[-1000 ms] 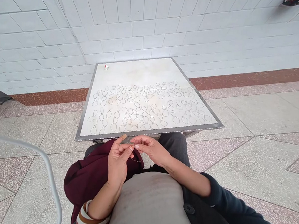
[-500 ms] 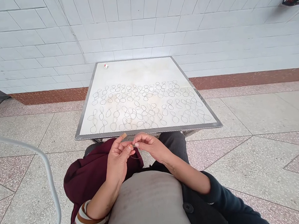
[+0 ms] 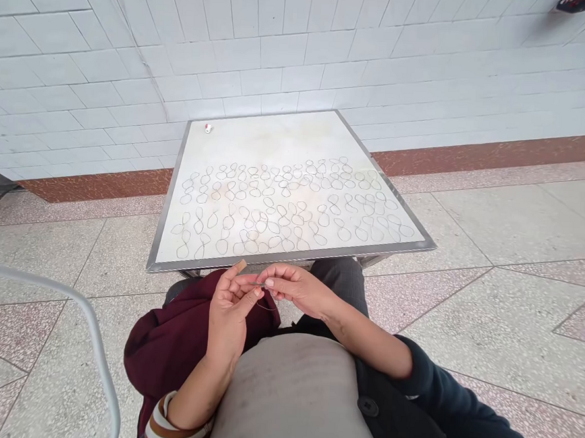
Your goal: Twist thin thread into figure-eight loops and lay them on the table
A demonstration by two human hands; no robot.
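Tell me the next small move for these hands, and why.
Probably hold the left hand steady and slide the right hand slightly along the thin strand: both appear to pinch it close together, while a slack curve of it hangs below them, apart from the loops on the table.

White tiled wall (image 3: 430, 69) above red-brown skirting (image 3: 475, 155); speckled floor (image 3: 530, 227); grey curved tube (image 3: 31, 278) at far left.

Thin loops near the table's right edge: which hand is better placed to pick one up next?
Probably the right hand: it is nearer those loops, with the left hand farther across. Both pinch a thin strand, though, so the right would likely need to let go first.
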